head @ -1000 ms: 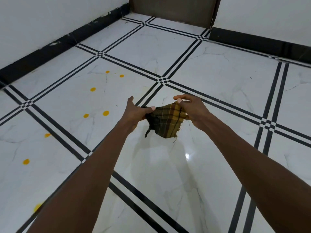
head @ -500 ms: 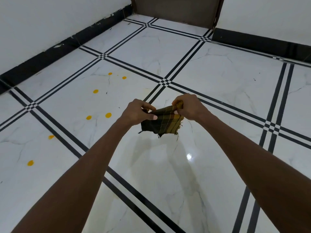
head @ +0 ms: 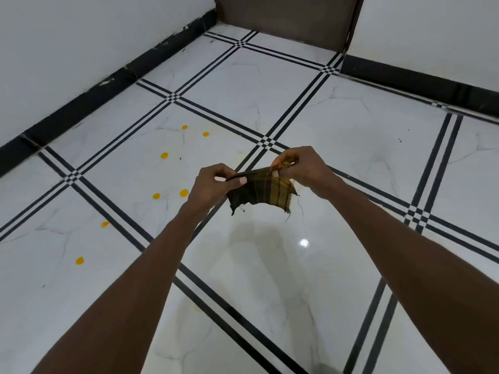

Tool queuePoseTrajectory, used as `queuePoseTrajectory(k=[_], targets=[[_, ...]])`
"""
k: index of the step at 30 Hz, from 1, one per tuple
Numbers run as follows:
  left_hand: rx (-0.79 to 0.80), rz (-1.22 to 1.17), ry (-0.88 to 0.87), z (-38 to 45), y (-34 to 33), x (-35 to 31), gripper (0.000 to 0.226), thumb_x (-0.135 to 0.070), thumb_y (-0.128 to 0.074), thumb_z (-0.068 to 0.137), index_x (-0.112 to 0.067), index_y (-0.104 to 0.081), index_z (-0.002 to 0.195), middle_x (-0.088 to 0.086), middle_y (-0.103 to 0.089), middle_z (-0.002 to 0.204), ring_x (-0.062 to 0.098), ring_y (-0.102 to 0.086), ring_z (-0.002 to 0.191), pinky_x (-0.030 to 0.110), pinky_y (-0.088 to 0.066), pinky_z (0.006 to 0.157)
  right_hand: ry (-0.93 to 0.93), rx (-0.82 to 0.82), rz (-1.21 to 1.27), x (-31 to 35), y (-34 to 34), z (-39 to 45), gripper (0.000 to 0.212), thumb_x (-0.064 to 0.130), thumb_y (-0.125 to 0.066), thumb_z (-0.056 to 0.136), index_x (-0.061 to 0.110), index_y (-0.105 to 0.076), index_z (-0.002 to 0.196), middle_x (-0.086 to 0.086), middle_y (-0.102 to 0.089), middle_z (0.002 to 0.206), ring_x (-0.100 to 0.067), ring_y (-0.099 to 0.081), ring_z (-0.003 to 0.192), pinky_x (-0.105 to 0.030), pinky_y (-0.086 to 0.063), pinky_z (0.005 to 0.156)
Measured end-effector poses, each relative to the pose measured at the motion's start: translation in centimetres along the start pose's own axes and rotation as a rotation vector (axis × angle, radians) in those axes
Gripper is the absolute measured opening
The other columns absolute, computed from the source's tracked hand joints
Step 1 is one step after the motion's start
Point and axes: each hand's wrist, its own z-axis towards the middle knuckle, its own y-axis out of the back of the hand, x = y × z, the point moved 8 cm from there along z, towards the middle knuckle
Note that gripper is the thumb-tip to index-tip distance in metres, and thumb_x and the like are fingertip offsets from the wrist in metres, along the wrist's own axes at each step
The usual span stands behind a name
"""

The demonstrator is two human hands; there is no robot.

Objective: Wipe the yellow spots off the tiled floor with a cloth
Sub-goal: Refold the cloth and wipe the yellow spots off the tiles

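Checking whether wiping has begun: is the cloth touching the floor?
Apart. The head view shows the cloth held up between the left hand and right hand, its frayed lower edge hanging clear above the floor.

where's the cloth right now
In the head view's centre, the cloth hangs above the floor, pinched between left hand and right hand, right of the yellow spots.

Glossy white marble-look floor (head: 337, 136) crossed by black double lines, a bright light glint (head: 304, 242) bouncing off it. Plain white walls (head: 81, 36) meet a black skirting (head: 81, 106), and a brown door (head: 289, 17) sits in the far corner.
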Motion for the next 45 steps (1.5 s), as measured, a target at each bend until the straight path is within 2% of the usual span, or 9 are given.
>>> queuePoseTrajectory(k=[5,10,13,17,21,26,31,40,45], targets=[[-0.028,-0.003,0.039,-2.3,2.3,-3.8,0.011,-0.002,-0.082,0.085,-0.008,-0.077,0.093,0.014,-0.078,0.101,0.029,-0.075,0.093,0.037,-0.059,0.088,0.051,-0.088,-0.168,5.0,2.8,-2.0,0.013,0.007,-0.085,0.08,0.014,-0.081,0.09,0.002,-0.074,0.089,-0.002,-0.063,0.073,-0.01,-0.045,0.067],[0.027,0.314,-0.051,-4.4,3.8,-11.0,0.019,-0.004,-0.08,0.084,-0.014,-0.072,0.098,0.001,-0.073,0.089,0.004,-0.063,0.075,0.003,-0.042,0.07,0.093,-0.041,-0.393,10.6,4.4,-3.4,0.019,0.004,-0.073,0.092,0.013,-0.077,0.108,0.001,-0.062,0.093,-0.014,-0.058,0.084,-0.007,-0.037,0.066],[0.058,0.373,-0.041,-5.8,5.3,-14.2,0.018,-0.011,-0.072,0.094,-0.009,-0.076,0.112,0.007,-0.074,0.098,0.006,-0.059,0.077,0.0,-0.04,0.069,0.058,0.042,-0.474,13.5,4.8,-4.4,0.015,0.011,-0.071,0.096,0.008,-0.079,0.108,0.005,-0.055,0.086,-0.018,-0.059,0.093,-0.009,-0.035,0.066],[0.01,0.116,0.095,-9.0,9.4,-18.1,0.021,-0.024,-0.068,0.1,-0.01,-0.076,0.113,0.0,-0.073,0.102,0.01,-0.066,0.093,0.017,-0.051,0.085,-0.08,0.176,-0.171,17.6,5.6,-6.5,0.017,0.024,-0.07,0.096,0.008,-0.074,0.098,-0.011,-0.068,0.1,-0.015,-0.061,0.096,-0.023,-0.044,0.077],[-0.002,-0.115,0.112,-12.9,13.2,-21.2,0.026,-0.029,-0.059,0.106,-0.006,-0.067,0.115,0.006,-0.076,0.108,0.007,-0.071,0.1,0.015,-0.054,0.087,-0.129,0.241,0.128,23.0,4.9,-9.9,0.018,0.027,-0.064,0.103,0.019,-0.069,0.087,0.013,-0.07,0.078,-0.001,-0.067,0.077,-0.017,-0.05,0.071],[-0.128,-0.111,0.114,-17.4,20.6,-23.8,0.027,-0.036,-0.052,0.109,-0.01,-0.062,0.111,0.012,-0.071,0.106,0.02,-0.071,0.102,0.035,-0.06,0.081,-0.305,0.4,0.508,28.7,-1.1,-13.8,0.036,0.043,-0.052,0.108,0.021,-0.071,0.128,-0.001,-0.078,0.122,-0.02,-0.072,0.12,-0.034,-0.057,0.097],[-0.21,-0.089,0.157,-21.9,28.2,-22.4,0.026,-0.04,-0.047,0.11,-0.018,-0.06,0.112,0.007,-0.069,0.106,0.022,-0.068,0.104,0.044,-0.056,0.093,-0.399,0.59,0.69,33.3,-10.0,-17.9,0.047,0.032,-0.063,0.104,0.019,-0.054,0.147,-0.011,-0.067,0.142,-0.03,-0.066,0.131,-0.051,-0.054,0.107],[-0.149,-0.435,0.454,-31.1,39.0,-11.7,0.038,-0.042,-0.071,0.097,-0.022,-0.069,0.128,0.003,-0.078,0.119,0.023,-0.074,0.112,0.04,-0.063,0.092,-0.426,0.475,0.772,38.7,-23.4,-23.5,0.034,0.017,-0.055,0.107,0.012,-0.064,0.14,-0.016,-0.075,0.123,-0.029,-0.076,0.105,-0.036,-0.063,0.075],[-0.082,-0.478,0.432,-32.3,41.7,-6.8,0.033,-0.024,-0.067,0.101,-0.017,-0.063,0.133,0.009,-0.074,0.125,0.025,-0.073,0.113,0.04,-0.064,0.083,-0.418,0.34,0.627,37.8,-28.7,-24.2,0.03,0.021,-0.051,0.11,0.02,-0.066,0.137,-0.009,-0.077,0.126,-0.03,-0.074,0.116,-0.05,-0.061,0.097]])
